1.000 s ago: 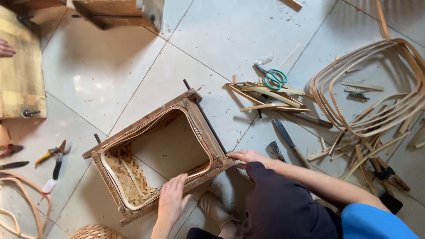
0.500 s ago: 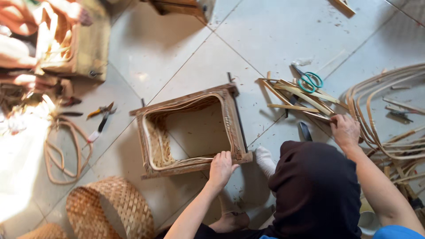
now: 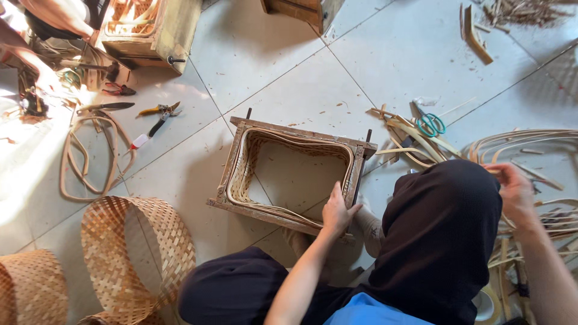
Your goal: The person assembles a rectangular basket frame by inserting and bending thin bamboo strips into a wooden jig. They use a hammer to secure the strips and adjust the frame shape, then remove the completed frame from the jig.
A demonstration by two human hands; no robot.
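A: What sits inside the wooden frame [image 3: 298, 174]?

B: A half-woven basket lining [image 3: 244, 171] hugs its inner walls, with bent cane strips running round the rim. The middle is open down to the floor tile. The frame stands on the tiles right in front of the seated person.

A: And the hands?

B: The left hand [image 3: 337, 210] rests on the frame's near right corner, fingers curled over the edge and gripping it. The right hand [image 3: 516, 194] is out at the pile of cane strips [image 3: 530, 144], fingers closed around a thin strip.

A: Other containers?

B: A woven bamboo basket [image 3: 135, 253] lies on its side at lower left, hollow. A second frame [image 3: 153, 27] at top left holds weaving too.

A: Changed from half a second back?

B: The left hand is still on the frame; the right has shifted further into the strips, and the view has swung, showing more baskets.
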